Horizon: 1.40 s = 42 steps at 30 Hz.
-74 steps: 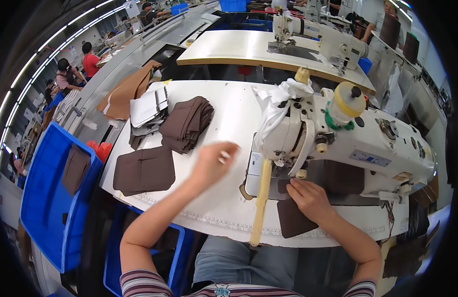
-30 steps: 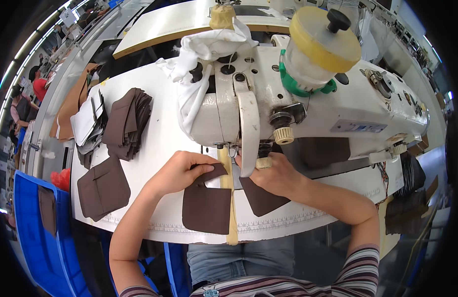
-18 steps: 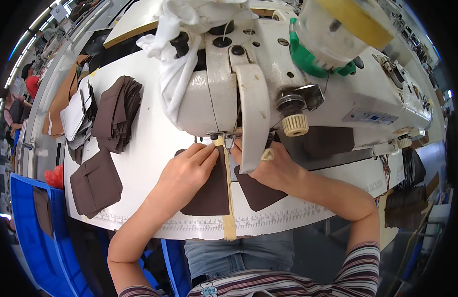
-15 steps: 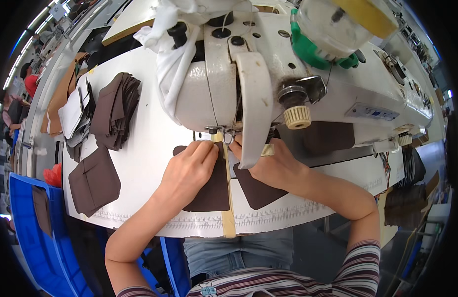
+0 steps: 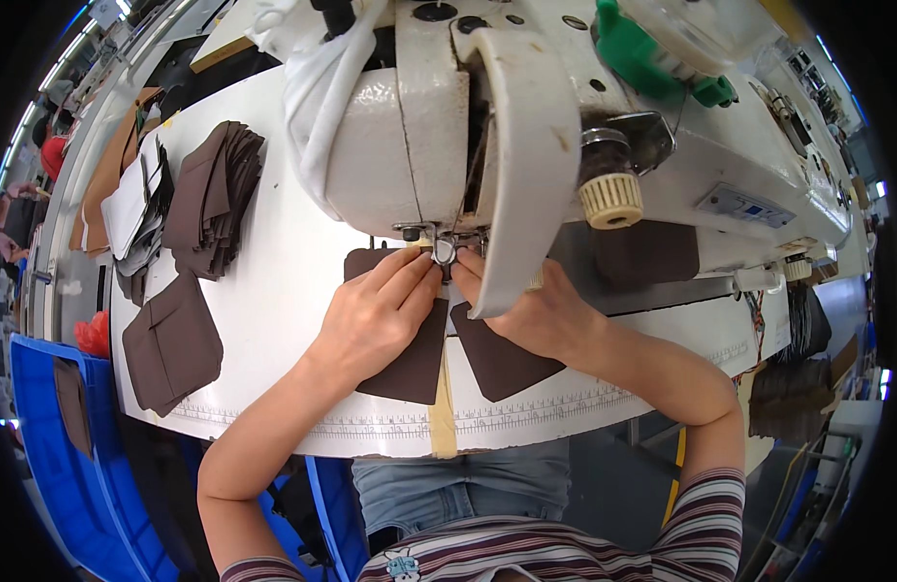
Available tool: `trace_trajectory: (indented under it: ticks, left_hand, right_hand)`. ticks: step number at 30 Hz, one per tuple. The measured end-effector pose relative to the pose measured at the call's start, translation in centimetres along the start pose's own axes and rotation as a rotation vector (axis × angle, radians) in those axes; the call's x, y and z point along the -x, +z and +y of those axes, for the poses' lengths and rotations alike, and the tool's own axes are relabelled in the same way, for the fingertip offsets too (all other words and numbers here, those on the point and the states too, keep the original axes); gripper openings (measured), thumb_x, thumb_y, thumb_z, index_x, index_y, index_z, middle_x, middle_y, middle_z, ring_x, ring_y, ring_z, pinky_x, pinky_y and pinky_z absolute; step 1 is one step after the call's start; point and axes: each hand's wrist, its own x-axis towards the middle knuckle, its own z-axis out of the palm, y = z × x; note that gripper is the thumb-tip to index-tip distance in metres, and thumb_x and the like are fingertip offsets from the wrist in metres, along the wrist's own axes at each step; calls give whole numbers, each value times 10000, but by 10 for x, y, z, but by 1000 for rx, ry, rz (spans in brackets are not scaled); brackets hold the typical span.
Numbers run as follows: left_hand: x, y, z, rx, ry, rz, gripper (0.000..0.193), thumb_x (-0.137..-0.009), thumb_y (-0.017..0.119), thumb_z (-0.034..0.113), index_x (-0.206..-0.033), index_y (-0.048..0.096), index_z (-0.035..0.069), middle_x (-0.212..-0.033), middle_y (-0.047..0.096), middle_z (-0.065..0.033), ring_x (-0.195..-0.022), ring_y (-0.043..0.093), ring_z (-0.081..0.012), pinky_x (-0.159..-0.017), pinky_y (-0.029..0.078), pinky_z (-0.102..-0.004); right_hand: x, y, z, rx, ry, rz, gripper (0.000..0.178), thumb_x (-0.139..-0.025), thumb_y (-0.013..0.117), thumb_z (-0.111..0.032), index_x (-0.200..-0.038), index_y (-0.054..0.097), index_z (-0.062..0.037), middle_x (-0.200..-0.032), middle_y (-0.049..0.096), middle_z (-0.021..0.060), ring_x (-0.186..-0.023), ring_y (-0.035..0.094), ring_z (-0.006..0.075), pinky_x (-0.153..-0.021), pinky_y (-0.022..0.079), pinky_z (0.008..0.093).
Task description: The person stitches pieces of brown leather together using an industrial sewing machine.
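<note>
At the white sewing machine (image 5: 371, 160), my left hand (image 5: 376, 310) lies over a dark brown fabric piece (image 5: 410, 369) with rounded corners, fingers together and fingertips pressing it beside the presser foot (image 5: 445, 254). My right hand (image 5: 541, 312) has its fingers closed at the upper end of a second brown fabric piece (image 5: 507, 364). Its fingertips reach the other side of the foot, partly hidden behind the machine's white curved lever (image 5: 526, 145). The two pieces come close at the foot and spread apart toward me. Whether they overlap there is hidden.
Left on the white table (image 5: 284, 398) are a stack of brown pieces (image 5: 214, 199), grey-white pieces (image 5: 138, 209) and a single brown piece (image 5: 172, 344). Another brown piece (image 5: 647, 252) lies under the machine arm. A blue bin (image 5: 70, 466) stands at lower left.
My view has shifted closer to the machine. Both hands' fingertips have come nearer together at the presser foot, and the left brown piece has tilted, its upper end now toward the left.
</note>
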Motion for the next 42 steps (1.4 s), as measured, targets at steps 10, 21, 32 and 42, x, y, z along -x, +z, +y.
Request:
trace_trajectory:
  ticks: [10, 21, 32, 42]
  left_hand:
    - [0, 1, -4, -9, -14, -3, 310, -685, 739, 8, -988, 675, -3, -940, 651, -93, -787, 646, -235, -593, 556, -322]
    - [-3, 1, -6, 15, 15, -51, 241, -685, 664, 20, -920, 682, -33, -1002, 651, -113, -990, 633, -231, -708, 572, -294]
    - [-5, -1, -10, 36, 8, -31, 255, -697, 656, 39, -941, 676, -36, -1019, 659, -97, -978, 634, -217, -689, 571, -284]
    - [-8, 0, -16, 322, -290, 59, 125, -729, 678, 8, -851, 660, 30, -855, 665, -84, -714, 646, -279, -609, 538, -347]
  right_hand:
    - [-2, 0, 1, -15, -8, 7, 116, -620, 660, -61, -601, 547, -56, -691, 508, 46, -699, 573, 182, -526, 529, 281]
    - [0, 0, 2, 6, -1, -48, 85, -626, 661, -61, -694, 619, -35, -740, 541, 53, -733, 585, 174, -545, 542, 272]
    - [-5, 3, 1, 103, 5, -20, 167, -724, 654, -53, -872, 644, 23, -701, 555, 51, -690, 596, 158, -519, 537, 277]
    - [3, -4, 8, -38, 28, -76, 62, -738, 651, -89, -790, 639, -59, -733, 553, 33, -706, 599, 168, -541, 528, 296]
